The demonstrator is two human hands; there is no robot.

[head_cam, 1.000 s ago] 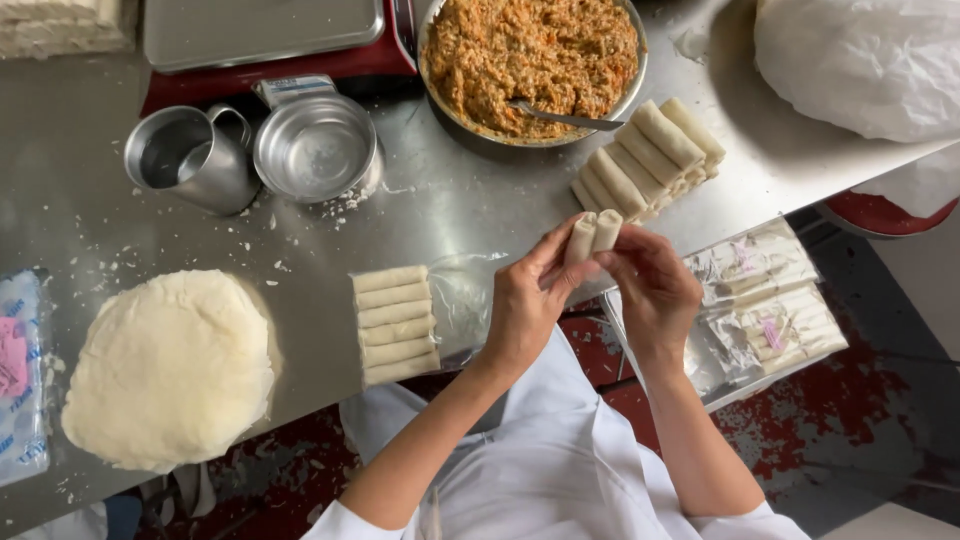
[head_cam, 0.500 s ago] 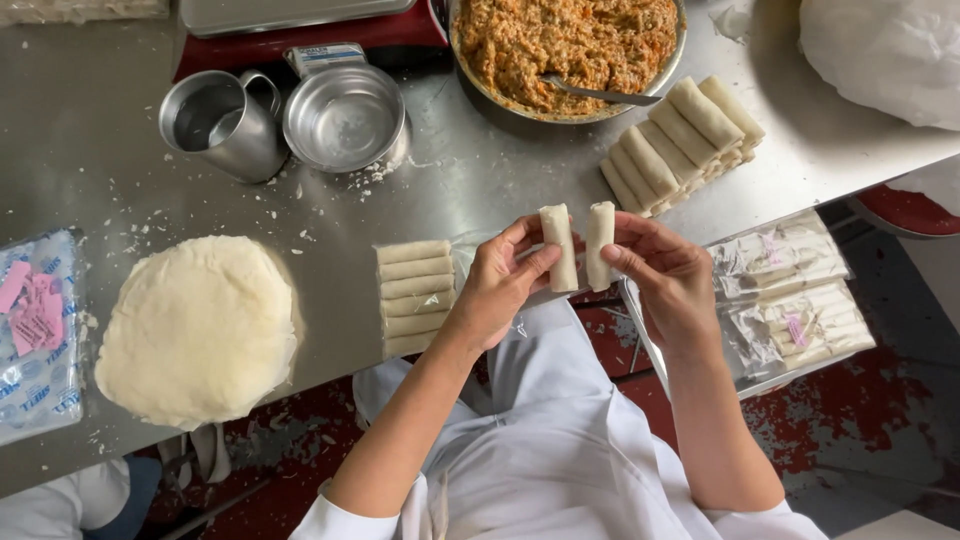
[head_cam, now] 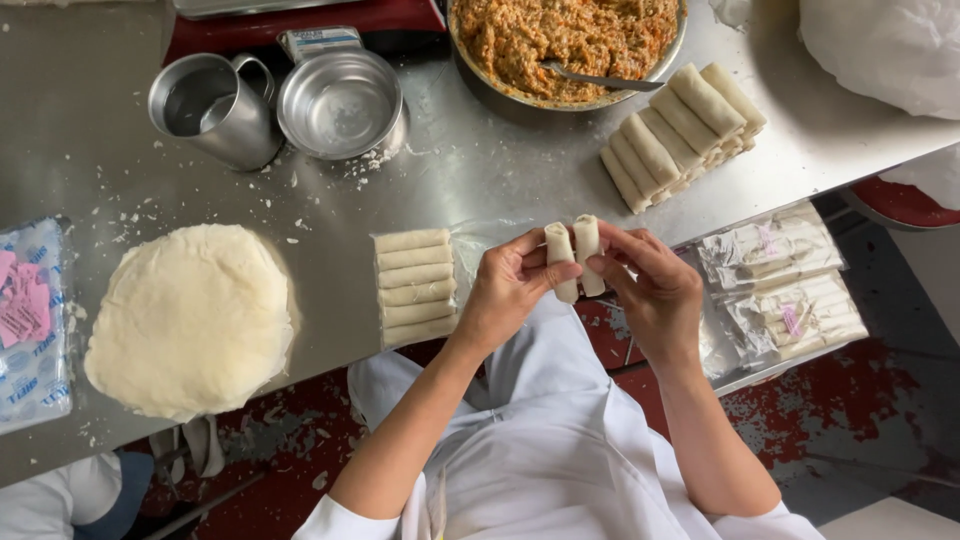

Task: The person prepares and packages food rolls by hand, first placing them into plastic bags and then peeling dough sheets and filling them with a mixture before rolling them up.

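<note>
Head view. The left hand holds one roll upright, fingers clamped on its lower half. The right hand holds a second roll, fingers clamped on it the same way. The two rolls stand side by side, touching or nearly so, just off the near edge of the table, above the person's white-clothed lap.

On the table, just left of the left hand, six rolls lie in a flat row on clear plastic film. Farther left lies a round stack of wrappers, and at the far left edge a packet with pink labels.

At the far side stand a metal mug and, touching it, an empty metal bowl. To their right a large bowl of orange-brown filling holds a spoon. Just beside it lies a stacked pile of rolls. A white plastic bag occupies the far right corner.

Right of the right hand, below table level, bagged rolls lie in a tray.
</note>
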